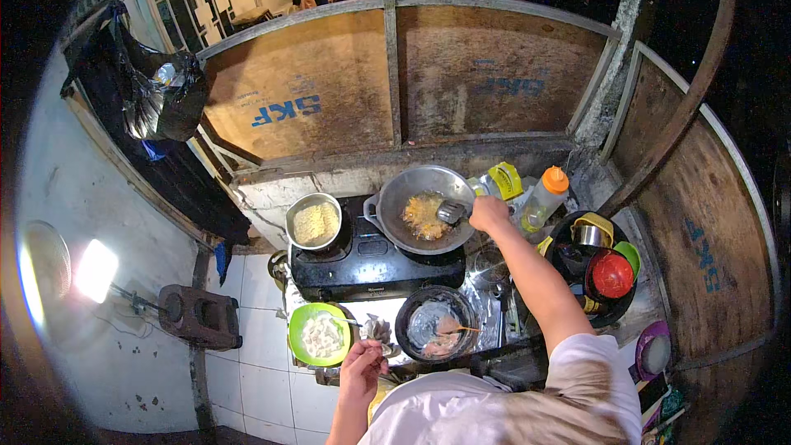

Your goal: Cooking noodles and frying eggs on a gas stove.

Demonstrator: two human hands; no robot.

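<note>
My right hand grips the handle of a dark spatula, whose head sits in a metal wok at the burner on the right. Golden-brown pieces of food lie in bubbling oil there. My left hand is held with curled fingers beside a green bowl of white, pale pieces; whether it holds anything is unclear. A crumpled greyish object lies just beyond those fingers. To its right, a black pan contains whitish liquid, pinkish pieces and an orange-handled utensil.
A pot with a block of noodles stands on the left of the black gas stove. Behind my right arm are an orange-capped bottle, a yellow pouch and a black basin of dishes. Plywood panels enclose the far side.
</note>
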